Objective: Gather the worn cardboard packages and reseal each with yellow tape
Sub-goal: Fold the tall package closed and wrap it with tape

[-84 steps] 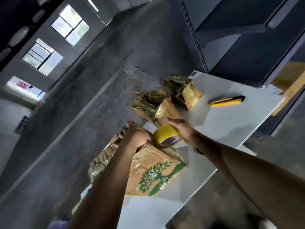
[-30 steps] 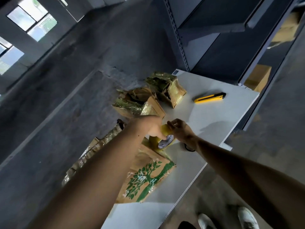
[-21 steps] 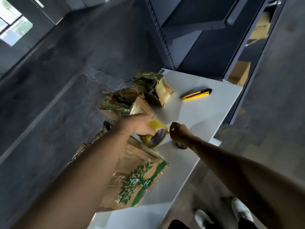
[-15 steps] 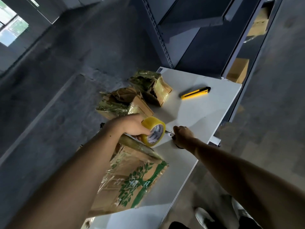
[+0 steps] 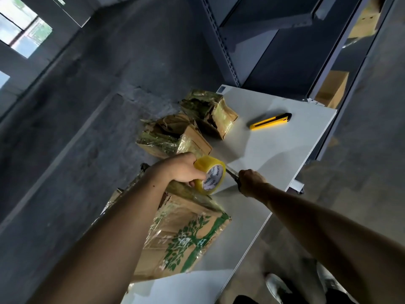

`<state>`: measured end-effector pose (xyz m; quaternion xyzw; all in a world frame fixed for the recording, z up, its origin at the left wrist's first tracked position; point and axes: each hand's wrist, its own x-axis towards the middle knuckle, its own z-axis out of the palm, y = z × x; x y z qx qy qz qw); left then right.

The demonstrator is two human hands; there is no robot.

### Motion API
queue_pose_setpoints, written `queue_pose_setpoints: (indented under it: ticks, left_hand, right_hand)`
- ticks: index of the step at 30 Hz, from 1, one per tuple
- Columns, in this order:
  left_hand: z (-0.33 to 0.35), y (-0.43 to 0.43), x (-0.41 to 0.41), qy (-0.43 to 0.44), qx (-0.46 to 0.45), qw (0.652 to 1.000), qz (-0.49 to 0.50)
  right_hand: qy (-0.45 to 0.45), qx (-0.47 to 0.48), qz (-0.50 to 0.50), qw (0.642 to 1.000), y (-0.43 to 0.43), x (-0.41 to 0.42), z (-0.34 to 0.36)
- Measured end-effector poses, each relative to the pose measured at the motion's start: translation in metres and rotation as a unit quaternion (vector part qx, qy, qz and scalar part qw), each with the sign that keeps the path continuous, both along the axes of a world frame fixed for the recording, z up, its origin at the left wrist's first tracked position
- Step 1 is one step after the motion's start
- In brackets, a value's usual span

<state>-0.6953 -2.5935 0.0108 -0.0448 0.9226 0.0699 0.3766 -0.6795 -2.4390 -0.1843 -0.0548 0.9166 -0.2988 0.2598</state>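
The person stands at a white table (image 5: 274, 154) and both arms reach over it. The left hand (image 5: 179, 170) grips the yellow tape roll (image 5: 210, 177); the fingers are curled around its rim, and the printed paper core faces the person. The roll is at the upper edge of the large package (image 5: 186, 235), a worn brown cardboard one with a green tree printed on it and with wrinkled shiny tape over its top. This package lies flat at the left edge of the table.

The right hand (image 5: 249, 182) is closed in a fist around a dark handle. From it a metal blade (image 5: 231, 172) points to the roll, and the tip is just beside it. I cannot tell if this tool is scissors or a knife.

Farther on the table two smaller packages, the middle package (image 5: 175, 137) and the far package (image 5: 210, 113), stand close together, both crumpled and partly covered with shiny tape. A yellow utility knife (image 5: 270, 121) lies apart from them, to the right. Behind the table stands a grey metal rack (image 5: 221, 40), and a cardboard box (image 5: 333, 88) sits lower at the right. The floor is grey concrete.
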Motion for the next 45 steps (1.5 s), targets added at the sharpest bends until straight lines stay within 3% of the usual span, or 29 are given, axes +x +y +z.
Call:
queue_pose_setpoints:
  ticks: [6,10,18,21,25,28,30,39,45]
  left_hand:
    - [0.006,-0.002,0.001,0.005,0.007,1.0,0.009]
    - [0.012,0.002,0.006,0.021,-0.015,1.0,-0.009]
    - [0.02,0.008,0.012,0.06,0.014,0.998,0.02]
    - [0.02,0.002,0.008,0.059,0.028,0.997,0.029]
    - [0.017,-0.003,0.004,0.074,0.021,0.996,0.042]
    - [0.017,-0.003,0.003,0.086,0.025,0.994,0.058]
    - [0.018,-0.002,0.004,0.095,0.024,0.993,0.07]
    - [0.017,0.001,0.007,0.097,0.03,0.993,0.068]
    - [0.012,-0.002,0.01,0.102,0.023,0.994,0.026]
  right_hand:
    - [-0.175,-0.113,-0.049,0.977,0.002,-0.006,0.015]
    - [-0.123,-0.188,-0.103,0.969,0.009,-0.006,0.022]
    - [-0.111,-0.375,-0.158,0.907,0.025,0.0,0.051]
    - [-0.098,-0.433,-0.117,0.888,0.034,0.009,0.067]
    - [-0.158,-0.475,-0.028,0.865,0.045,0.021,0.089]
    - [-0.224,-0.532,0.012,0.816,0.055,0.026,0.086]
    - [-0.246,-0.527,0.045,0.812,0.06,0.03,0.082]
    - [-0.254,-0.41,0.079,0.872,0.064,0.052,0.087]
    - [-0.298,-0.385,0.06,0.872,0.056,0.051,0.054]
